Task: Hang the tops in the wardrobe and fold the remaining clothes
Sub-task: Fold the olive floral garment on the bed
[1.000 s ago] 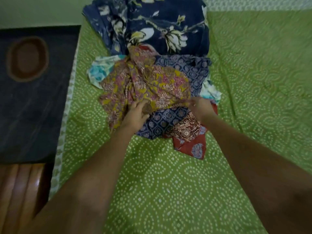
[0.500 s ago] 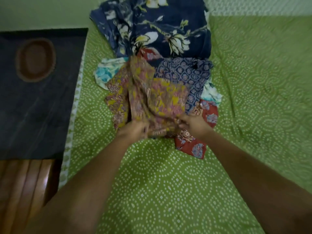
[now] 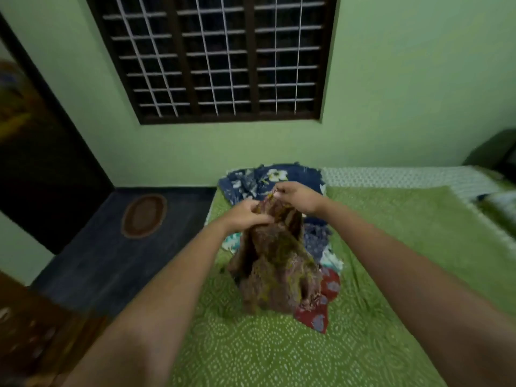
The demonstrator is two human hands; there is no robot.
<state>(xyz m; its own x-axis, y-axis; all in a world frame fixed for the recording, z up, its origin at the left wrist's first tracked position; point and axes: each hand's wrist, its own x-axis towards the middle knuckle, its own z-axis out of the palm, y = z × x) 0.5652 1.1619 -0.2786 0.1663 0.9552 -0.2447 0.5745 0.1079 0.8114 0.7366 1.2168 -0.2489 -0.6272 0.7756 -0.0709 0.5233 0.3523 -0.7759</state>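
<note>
Tops and other garments lie heaped on the green bedspread, near the bed's left edge.

Head view, placement:
- One brown-and-yellow printed garment is raised above the heap. Its lower part hangs down just over the pile.
- The left hand grips the garment's upper edge with curled fingers.
- The right hand pinches the same edge between thumb and fingertips, slightly higher and farther from the camera.
- Holding it by the top edge lets the cloth hang free, probably so it can be identified as a top or as an item for folding.
- A red printed piece shows at the pile's near right. A blue patterned piece lies behind it. A navy floral cloth lies at the far side of the bed.

Head view, limits:
- Motion blur obscures the held garment's print and shape; its type cannot be determined.
- The pile beneath it is largely covered.
- No wardrobe can be made out with confidence; a dark opening stands at the left.
</note>
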